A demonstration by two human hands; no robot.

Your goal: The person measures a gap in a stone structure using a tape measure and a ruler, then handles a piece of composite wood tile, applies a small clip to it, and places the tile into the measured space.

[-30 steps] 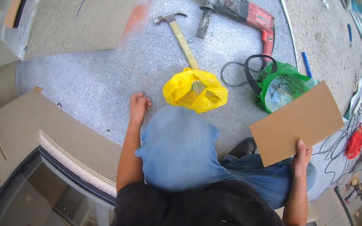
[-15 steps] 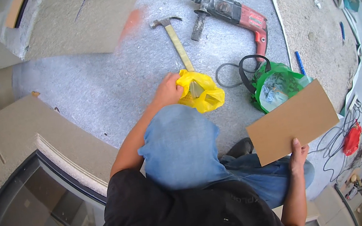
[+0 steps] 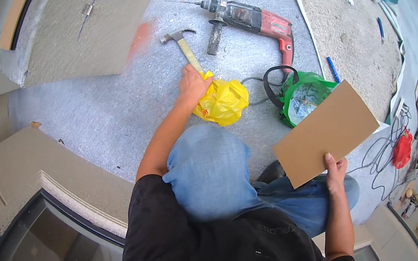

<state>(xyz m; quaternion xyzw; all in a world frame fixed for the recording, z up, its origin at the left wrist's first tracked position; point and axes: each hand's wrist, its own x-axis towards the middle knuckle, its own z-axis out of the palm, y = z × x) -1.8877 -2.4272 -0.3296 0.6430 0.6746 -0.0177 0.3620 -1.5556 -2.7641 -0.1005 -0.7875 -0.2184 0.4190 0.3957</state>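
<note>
Head-worn fisheye, facing down from above; hands (image 3: 194,86) near, floor (image 3: 132,107) beyond.

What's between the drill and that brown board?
In the head view, an open green bag lies between the drill and the brown board held in the right hand.
</note>
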